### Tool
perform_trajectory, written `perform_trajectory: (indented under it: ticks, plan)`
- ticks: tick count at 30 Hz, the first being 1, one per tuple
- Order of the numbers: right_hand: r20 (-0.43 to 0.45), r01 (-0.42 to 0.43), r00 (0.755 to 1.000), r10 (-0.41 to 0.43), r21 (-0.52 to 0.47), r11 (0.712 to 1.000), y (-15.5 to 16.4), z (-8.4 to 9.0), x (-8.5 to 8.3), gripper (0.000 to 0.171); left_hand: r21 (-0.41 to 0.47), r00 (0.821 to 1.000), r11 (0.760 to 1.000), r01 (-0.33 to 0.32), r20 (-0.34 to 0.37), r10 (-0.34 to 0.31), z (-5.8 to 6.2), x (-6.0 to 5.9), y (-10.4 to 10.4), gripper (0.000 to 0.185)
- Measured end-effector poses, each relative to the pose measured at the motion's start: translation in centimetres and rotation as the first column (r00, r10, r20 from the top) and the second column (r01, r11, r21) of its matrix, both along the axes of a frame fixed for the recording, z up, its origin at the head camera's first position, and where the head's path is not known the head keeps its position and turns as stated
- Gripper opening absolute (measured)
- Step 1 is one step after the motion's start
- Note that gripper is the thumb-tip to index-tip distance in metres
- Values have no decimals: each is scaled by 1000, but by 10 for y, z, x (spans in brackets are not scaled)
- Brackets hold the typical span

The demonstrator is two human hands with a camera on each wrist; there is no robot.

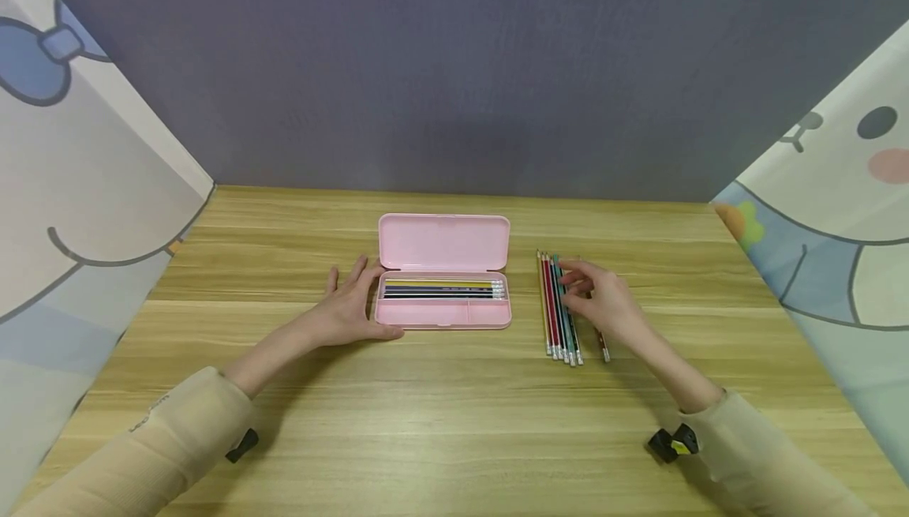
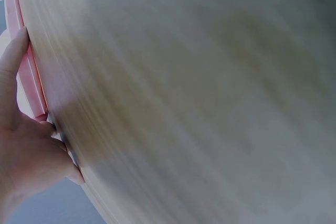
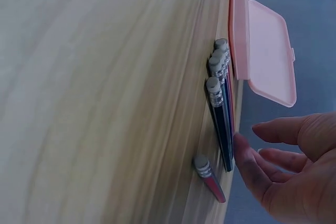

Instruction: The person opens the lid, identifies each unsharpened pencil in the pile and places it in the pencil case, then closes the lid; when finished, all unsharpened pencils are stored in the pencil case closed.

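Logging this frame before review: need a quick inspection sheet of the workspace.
Surface: wooden table, light grain.
Job's things: pink pencil case open, lid back, pencils in case; loose pencils in a row to its right, one stray pencil apart.
Clutter: nothing seen.
Hands: left hand rests flat against the case's left end; right hand touches the loose pencils with its fingertips.
Cables: nothing seen.
Surroundings: grey back wall, cartoon-print side panels.

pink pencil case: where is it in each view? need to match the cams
Head: pink pencil case at table centre, lid open, left hand resting against its left end.
Left wrist: only a pink edge at far left, beside the fingers.
Right wrist: upper right, lid open, beyond the loose pencils.
Shared landmark: the wooden table.
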State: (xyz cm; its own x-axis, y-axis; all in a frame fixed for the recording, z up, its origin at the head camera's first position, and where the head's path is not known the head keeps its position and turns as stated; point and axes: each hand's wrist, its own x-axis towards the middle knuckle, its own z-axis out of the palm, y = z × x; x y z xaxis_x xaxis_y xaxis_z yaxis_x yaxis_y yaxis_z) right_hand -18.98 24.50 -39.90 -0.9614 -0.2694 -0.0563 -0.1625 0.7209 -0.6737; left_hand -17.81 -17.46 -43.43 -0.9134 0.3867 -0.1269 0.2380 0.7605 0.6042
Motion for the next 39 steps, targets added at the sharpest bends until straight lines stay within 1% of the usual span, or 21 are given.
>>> perform_trajectory:
  ticks: [5, 10, 12, 19, 22, 28, 39]
  plan:
    - [11, 9, 1000, -10, 20, 1000, 1, -1, 1, 54, -4, 1000, 1000, -4, 2, 4, -1, -1, 0, 97]
    - [68, 39, 997, -39, 1, 999, 1, -1, 2, 54, -12, 1000, 1000, -5, -4, 5, -2, -1, 0, 96]
    - [78, 43, 996, -42, -2, 999, 0, 0, 3, 53, -13, 1000, 1000, -5, -6, 5, -2, -1, 0, 96]
    - [33, 34, 999, -35, 45, 998, -1, -1, 2, 54, -17, 1000, 1000, -6, -7, 6, -3, -1, 0, 97]
    - [26, 29, 999, -30, 52, 998, -1, -2, 2, 55, -20, 1000, 1000, -7, -12, 7, -3, -1, 1, 98]
    - [-14, 17, 1000, -15, 104, 994, 0, -2, 1, 57, -12, 1000, 1000, -6, -14, 6, -2, 0, 1, 98]
    - [3, 5, 1000, -5, 146, 989, 0, -4, 1, 62, -11, 1000, 1000, -5, -12, 5, -2, 0, 1, 98]
